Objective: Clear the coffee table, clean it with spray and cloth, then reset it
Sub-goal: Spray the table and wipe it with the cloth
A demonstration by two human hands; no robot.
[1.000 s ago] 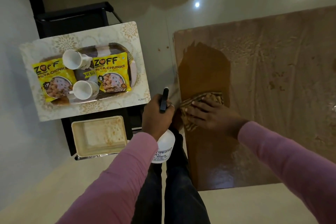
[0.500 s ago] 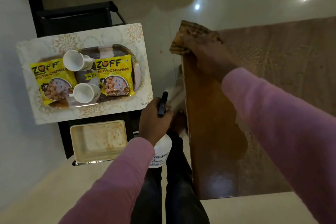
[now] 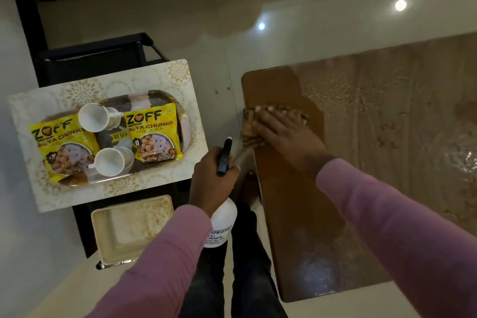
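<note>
pressing a patterned cloth (image 3: 250, 134) flat on the coffee table (image 3: 387, 137), close to its left edge and about midway between far and near ends, under the right hand (image 3: 286, 134), spread open with fingers straight. drawn back toward the near side from the far left corner reached half a second ago. leaving a dark wiped strip down the left side, now running right up to that corner. still pale and streaked with spray across the middle and right, so probably far from finished, with resetting yet to come. gripping a white spray bottle (image 3: 222, 224) in the left hand (image 3: 214, 183), fingers curled round its neck, just off the table's left edge, unmoved. parked well to the left on a side table (image 3: 103, 90): a tray (image 3: 184, 134) holding two white cups (image 3: 93, 117) and two yellow snack packets (image 3: 153, 131).
</note>
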